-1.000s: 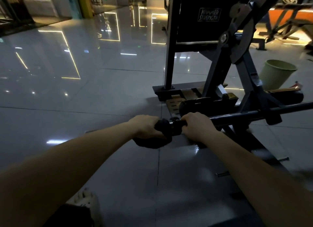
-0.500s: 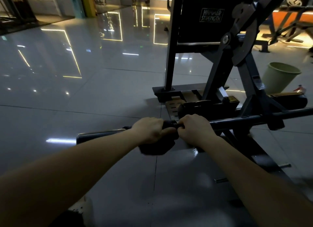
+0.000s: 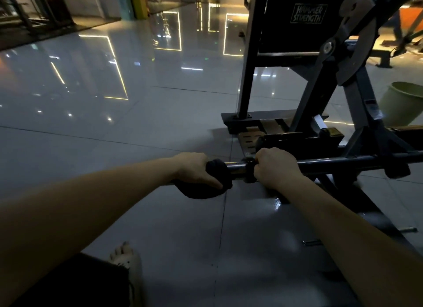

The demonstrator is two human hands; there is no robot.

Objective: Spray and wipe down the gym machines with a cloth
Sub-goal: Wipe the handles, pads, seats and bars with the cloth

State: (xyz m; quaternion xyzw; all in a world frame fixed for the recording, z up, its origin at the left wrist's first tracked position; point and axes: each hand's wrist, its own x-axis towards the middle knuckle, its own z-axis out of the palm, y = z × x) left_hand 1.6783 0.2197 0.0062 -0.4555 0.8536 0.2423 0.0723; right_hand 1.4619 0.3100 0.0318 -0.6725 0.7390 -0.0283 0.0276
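— Now, from the left: our left hand [image 3: 194, 169] curls round the dark bunched cloth [image 3: 215, 184], which wraps the near end of the long dark metal bar [image 3: 325, 163]. What has changed?

— We have drawn the cloth outward. Half a second ago our two hands touched on the bar. Now they sit apart, and a shiny bare stretch of sleeve shows between them.

— And our right hand [image 3: 278, 167]?

— It grips the bar at the collar, fingers wrapped over the top, as it did before. We judge that it steadies the bar while the left one rubs.

— What does that mean for the job?

— We seem to be mid-stroke on the wipe. A second ago the cloth sat about where it sits now, then it went in to the collar, and now it is out again. This end is getting covered. We guess the long run right of our right hand, and the black steel machine frame [image 3: 246, 78], are still to do.

— Anything else different?

— The pale green plastic bucket [image 3: 402, 105] lies nearer the right edge, since our head has turned a little. We see no spray bottle.
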